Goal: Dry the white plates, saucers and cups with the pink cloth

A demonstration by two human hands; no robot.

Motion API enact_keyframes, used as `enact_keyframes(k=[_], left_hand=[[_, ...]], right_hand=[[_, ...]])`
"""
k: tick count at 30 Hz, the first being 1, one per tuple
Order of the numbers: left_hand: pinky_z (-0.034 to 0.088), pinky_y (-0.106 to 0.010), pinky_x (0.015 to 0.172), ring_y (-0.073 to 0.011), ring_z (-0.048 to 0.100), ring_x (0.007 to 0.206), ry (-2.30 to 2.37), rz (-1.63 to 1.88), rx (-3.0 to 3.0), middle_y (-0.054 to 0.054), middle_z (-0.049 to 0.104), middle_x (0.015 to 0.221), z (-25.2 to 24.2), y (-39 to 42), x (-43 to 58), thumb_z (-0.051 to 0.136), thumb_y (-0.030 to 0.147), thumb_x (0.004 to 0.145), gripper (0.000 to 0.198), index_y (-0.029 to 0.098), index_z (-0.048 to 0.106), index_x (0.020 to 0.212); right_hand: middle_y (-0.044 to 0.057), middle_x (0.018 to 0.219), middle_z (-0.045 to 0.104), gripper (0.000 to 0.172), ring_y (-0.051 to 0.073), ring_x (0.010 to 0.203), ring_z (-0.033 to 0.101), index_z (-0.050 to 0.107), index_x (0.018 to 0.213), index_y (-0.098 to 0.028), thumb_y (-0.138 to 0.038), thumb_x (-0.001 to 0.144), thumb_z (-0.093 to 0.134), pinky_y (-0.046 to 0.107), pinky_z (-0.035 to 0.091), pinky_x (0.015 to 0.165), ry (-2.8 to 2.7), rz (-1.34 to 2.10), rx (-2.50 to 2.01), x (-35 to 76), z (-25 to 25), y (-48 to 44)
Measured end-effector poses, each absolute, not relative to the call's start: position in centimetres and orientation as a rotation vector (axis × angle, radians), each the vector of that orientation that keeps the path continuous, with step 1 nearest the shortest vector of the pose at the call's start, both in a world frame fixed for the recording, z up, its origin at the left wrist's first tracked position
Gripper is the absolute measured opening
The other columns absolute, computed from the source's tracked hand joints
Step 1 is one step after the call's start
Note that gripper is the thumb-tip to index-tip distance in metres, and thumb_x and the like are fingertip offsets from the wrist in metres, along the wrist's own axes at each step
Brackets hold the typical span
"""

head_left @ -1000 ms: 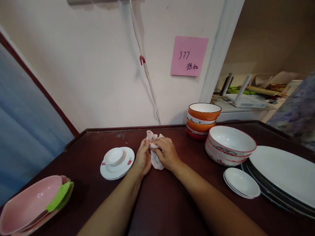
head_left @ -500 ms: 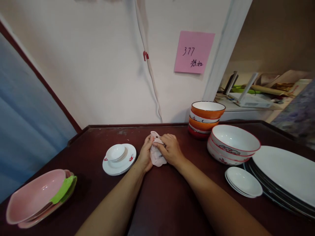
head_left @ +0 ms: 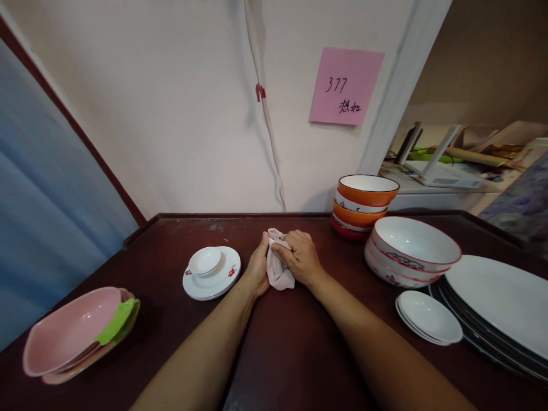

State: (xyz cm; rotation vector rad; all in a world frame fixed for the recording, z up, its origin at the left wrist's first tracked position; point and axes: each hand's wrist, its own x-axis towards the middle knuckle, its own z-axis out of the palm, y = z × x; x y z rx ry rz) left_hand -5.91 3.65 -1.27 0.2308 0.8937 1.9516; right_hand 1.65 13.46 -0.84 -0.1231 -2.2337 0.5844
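Head camera view: a person's two bare hands grip a crumpled pale pink cloth (head_left: 280, 274) above a dark red table (head_left: 274, 354), near the middle of the tabletop. The left hand (head_left: 258, 268) clamps the cloth's left side with its thumb up, while the right hand (head_left: 303, 257) pinches it from the other side, thumb laid across the folds (whether anything is wrapped inside cannot be told). Just left of the hands, a small white dish (head_left: 205, 261) sits on a stack of white plates (head_left: 214, 289) with red flowers; farther left lie stacked pink dishes (head_left: 71, 331) with green leaf-shaped edges. To the right stand a stack of mostly orange bowls (head_left: 363, 198), red-rimmed white bowls (head_left: 406, 271), small white saucers (head_left: 430, 317) and large oval platters (head_left: 505, 302). On the wall behind hangs a pink note (head_left: 346, 85) marked "377."
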Motion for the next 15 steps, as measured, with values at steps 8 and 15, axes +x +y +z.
enact_keyframes(k=[8,15], left_hand=[[0.053,-0.036,0.085,-0.0241,0.067,0.095,0.885,2.036,0.192,-0.010,0.071,0.098,-0.9,3.6,-6.4,0.050,0.053,0.088,0.043,0.015,0.065,0.101],[0.052,-0.037,0.088,-0.0245,0.065,0.101,0.873,2.021,0.268,-0.012,0.070,0.106,-0.8,3.5,-6.2,0.042,0.059,0.089,0.053,0.016,0.063,0.112]], right_hand=[[0.002,0.093,0.060,0.007,0.020,0.090,0.052,0.061,0.092,-0.023,-0.020,0.086,0.059,0.032,0.035,0.078,-2.269,0.832,0.012,1.9,-1.6,13.6],[0.003,0.091,0.060,0.006,0.020,0.089,0.052,0.062,0.091,-0.022,-0.021,0.085,0.063,0.032,0.037,0.079,-2.249,0.883,0.025,2.0,-1.8,14.2]])
